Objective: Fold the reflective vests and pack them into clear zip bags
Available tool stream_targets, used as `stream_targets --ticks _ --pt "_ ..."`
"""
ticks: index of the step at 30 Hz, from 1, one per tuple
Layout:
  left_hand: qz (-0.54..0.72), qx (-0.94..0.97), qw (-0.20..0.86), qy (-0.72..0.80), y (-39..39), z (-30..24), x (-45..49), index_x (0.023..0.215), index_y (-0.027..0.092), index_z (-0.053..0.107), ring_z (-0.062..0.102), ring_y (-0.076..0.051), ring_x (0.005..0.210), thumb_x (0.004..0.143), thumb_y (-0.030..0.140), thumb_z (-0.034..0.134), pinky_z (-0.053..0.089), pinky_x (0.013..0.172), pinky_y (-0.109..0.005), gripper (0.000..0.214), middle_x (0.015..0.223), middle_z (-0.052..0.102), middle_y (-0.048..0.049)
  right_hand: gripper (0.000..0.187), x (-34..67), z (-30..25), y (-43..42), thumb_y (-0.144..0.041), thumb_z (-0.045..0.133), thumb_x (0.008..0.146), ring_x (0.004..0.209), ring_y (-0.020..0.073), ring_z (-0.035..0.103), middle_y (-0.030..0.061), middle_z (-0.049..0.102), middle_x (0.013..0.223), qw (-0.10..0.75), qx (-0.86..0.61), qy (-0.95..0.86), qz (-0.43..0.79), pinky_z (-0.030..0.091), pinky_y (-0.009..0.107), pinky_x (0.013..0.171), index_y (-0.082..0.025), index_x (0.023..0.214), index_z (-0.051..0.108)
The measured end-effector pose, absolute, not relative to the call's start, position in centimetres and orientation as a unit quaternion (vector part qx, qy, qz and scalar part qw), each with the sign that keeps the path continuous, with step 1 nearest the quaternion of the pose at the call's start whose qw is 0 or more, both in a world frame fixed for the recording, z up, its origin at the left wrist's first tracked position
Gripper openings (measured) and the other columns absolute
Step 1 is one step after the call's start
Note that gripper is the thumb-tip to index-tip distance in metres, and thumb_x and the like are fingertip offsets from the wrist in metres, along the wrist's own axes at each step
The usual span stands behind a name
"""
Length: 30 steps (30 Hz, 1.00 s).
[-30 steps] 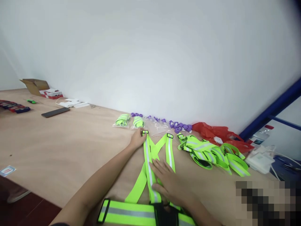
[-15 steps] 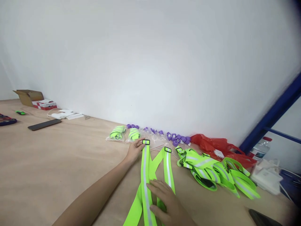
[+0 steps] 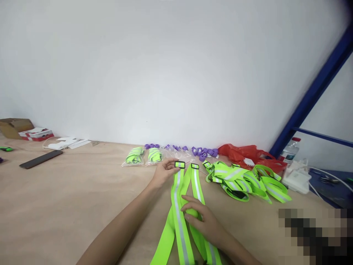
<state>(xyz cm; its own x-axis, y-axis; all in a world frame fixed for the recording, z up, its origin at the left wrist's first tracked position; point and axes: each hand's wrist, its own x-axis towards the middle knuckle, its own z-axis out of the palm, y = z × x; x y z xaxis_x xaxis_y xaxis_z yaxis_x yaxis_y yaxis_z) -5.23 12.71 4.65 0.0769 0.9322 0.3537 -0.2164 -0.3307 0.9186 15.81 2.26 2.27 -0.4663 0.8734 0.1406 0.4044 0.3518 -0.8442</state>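
Note:
A neon-green reflective strap harness [image 3: 178, 206] with a silver stripe lies in front of me, its bands crossing and running off the lower edge. My left hand [image 3: 167, 172] pinches the harness at its upper left end, by a black slide buckle [image 3: 180, 165]. To the right, a second black buckle [image 3: 195, 166] sits at the top of the other band. My right hand [image 3: 204, 219] is over the right-hand band, fingers apart and slightly bent; green webbing shows between thumb and fingers. Whether its fingertips touch the webbing is hard to tell.
More green reflective straps [image 3: 242, 180] lie heaped at right, by a red plastic bag [image 3: 248, 152] and a bottle [image 3: 291, 150]. Along the wall are purple rolls [image 3: 204, 151] and two bagged straps [image 3: 134, 156]. A dark flat bar [image 3: 41, 159] and cardboard box [image 3: 15, 127] are left.
The view has turned a little to the right. My left hand still pinches the buckle end, which now sits closer to the other buckle. My right hand has shifted onto the right-hand band.

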Motion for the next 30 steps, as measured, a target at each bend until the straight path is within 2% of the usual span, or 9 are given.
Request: stream_targets --ticks 2,6,10,14,16,20,23,27,30 --pt "0.58 0.583 0.475 0.315 12.1 5.3 -4.9 0.108 0.016 0.071 0.069 -0.022 0.089 0.066 0.038 0.089 0.055 0.081 -0.033 0.051 0.095 0.074 -0.0089 0.029 15.9 2.4 2.3 -0.05 0.063 0.089 0.136 0.0321 0.053 0.0128 0.06 0.144 0.311 -0.413 -0.761 0.393 0.04 0.056 0.113 -0.026 0.098 0.077" --pt "0.546 0.631 0.459 0.305 10.8 6.6 -3.7 0.103 0.016 0.074 0.068 -0.022 0.084 0.07 0.038 0.087 0.054 0.077 -0.032 0.041 0.092 0.073 -0.0085 0.028 16.0 2.4 2.3 -0.046 0.063 0.091 0.139 0.0321 0.049 0.0119 0.056 0.147 0.324 -0.39 -0.767 0.394 0.039 0.056 0.113 -0.028 0.107 0.077" --pt "0.526 0.668 0.438 0.293 8.8 7.6 -2.1 0.098 0.018 0.074 0.065 -0.019 0.077 0.076 0.036 0.083 0.051 0.072 -0.029 0.03 0.089 0.073 -0.007 0.024 15.8 2.2 1.9 -0.036 0.061 0.092 0.14 0.0304 0.048 0.0124 0.056 0.145 0.332 -0.379 -0.792 0.344 0.041 0.053 0.113 -0.027 0.109 0.076" --pt "0.51 0.677 0.46 0.264 7.1 8.1 -0.7 0.108 0.019 0.065 0.053 -0.012 0.057 0.087 0.042 0.073 0.04 0.054 -0.022 0.033 0.07 0.062 0.0003 0.025 15.6 2.2 1.6 -0.027 0.056 0.092 0.131 0.0276 0.054 0.013 0.059 0.133 0.341 -0.358 -0.821 0.286 0.047 0.047 0.108 -0.026 0.111 0.072" --pt "0.513 0.657 0.492 0.251 6.5 8.3 -0.3 0.117 0.02 0.061 0.049 -0.01 0.053 0.089 0.044 0.071 0.035 0.05 -0.02 0.038 0.067 0.058 0.0021 0.021 15.5 2.2 1.6 -0.027 0.055 0.092 0.124 0.0267 0.058 0.0121 0.061 0.124 0.365 -0.352 -0.82 0.265 0.05 0.045 0.104 -0.025 0.107 0.07" --pt "0.519 0.633 0.523 0.238 6.2 8.5 0.1 0.131 0.022 0.06 0.062 -0.015 0.067 0.09 0.044 0.069 0.045 0.06 -0.024 0.048 0.086 0.068 -0.0051 0.01 15.5 1.8 1.8 -0.03 0.054 0.093 0.11 0.0262 0.062 0.0083 0.061 0.105 0.442 -0.388 -0.773 0.236 0.05 0.046 0.101 -0.024 0.095 0.062" --pt "0.525 0.63 0.519 0.242 6.3 8.2 0.3 0.127 0.022 0.066 0.067 -0.018 0.077 0.087 0.043 0.073 0.049 0.066 -0.026 0.046 0.102 0.071 -0.0083 0.014 15.5 1.2 2.2 -0.035 0.057 0.092 0.105 0.0256 0.065 0.0068 0.063 0.103 0.483 -0.413 -0.715 0.293 0.053 0.045 0.096 -0.025 0.102 0.056" --pt "0.538 0.604 0.536 0.242 6.4 7.6 0.6 0.113 0.019 0.069 0.069 -0.017 0.077 0.079 0.041 0.083 0.052 0.067 -0.025 0.043 0.097 0.073 -0.0075 0.03 15.2 0.7 2.5 -0.047 0.062 0.092 0.098 0.0238 0.069 0.0062 0.068 0.101 0.53 -0.391 -0.632 0.409 0.056 0.04 0.088 -0.025 0.108 0.05" --pt "0.546 0.593 0.541 0.241 6.4 7.4 0.8 0.103 0.018 0.068 0.07 -0.017 0.078 0.077 0.04 0.085 0.053 0.068 -0.023 0.038 0.092 0.073 -0.0064 0.033 15.0 0.8 2.6 -0.053 0.065 0.089 0.092 0.0234 0.069 0.0054 0.07 0.093 0.531 -0.379 -0.612 0.447 0.056 0.038 0.085 -0.023 0.1 0.054"
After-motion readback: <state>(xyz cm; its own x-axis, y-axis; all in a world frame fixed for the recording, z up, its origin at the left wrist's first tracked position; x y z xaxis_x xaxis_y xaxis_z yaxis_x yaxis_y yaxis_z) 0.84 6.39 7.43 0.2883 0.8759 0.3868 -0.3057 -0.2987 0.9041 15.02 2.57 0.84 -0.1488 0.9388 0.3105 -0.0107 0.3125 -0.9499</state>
